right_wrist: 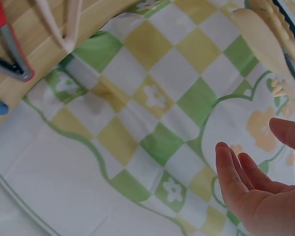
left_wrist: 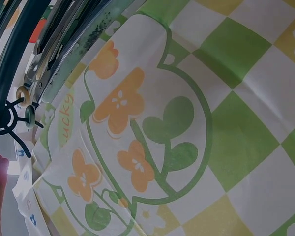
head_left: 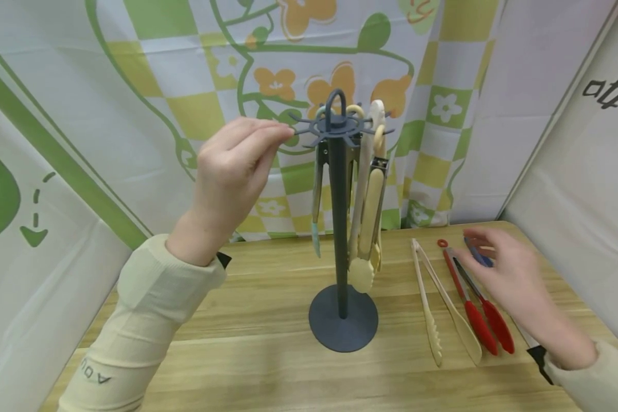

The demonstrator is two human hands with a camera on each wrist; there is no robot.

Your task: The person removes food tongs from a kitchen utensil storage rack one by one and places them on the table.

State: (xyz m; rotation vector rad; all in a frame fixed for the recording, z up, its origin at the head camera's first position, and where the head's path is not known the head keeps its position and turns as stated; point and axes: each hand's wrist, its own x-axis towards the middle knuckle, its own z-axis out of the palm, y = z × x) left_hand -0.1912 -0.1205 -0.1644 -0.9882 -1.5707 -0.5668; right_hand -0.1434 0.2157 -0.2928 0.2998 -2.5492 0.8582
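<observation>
A dark grey utensil stand (head_left: 338,229) with a ring of hooks stands upright on the table. My left hand (head_left: 237,166) pinches the tip of one hook on its left side. Several tongs hang on the right and far hooks, among them cream tongs (head_left: 372,212) and tongs with a mint tip (head_left: 316,240). On the right, my right hand (head_left: 510,269) hovers with fingers loosely bent and apart, holding nothing in the right wrist view. Below and near it lie red tongs (head_left: 479,329) and blue-ended tongs (head_left: 476,252), mostly hidden by the hand. Pale pink-beige tongs (head_left: 426,309) lie left of these.
The wooden table (head_left: 237,355) carries the stand on its round base (head_left: 343,337). Behind it hangs a patterned curtain (head_left: 288,189) of green and yellow checks, close to the hanging tongs. White fabric walls (head_left: 571,166) border both sides.
</observation>
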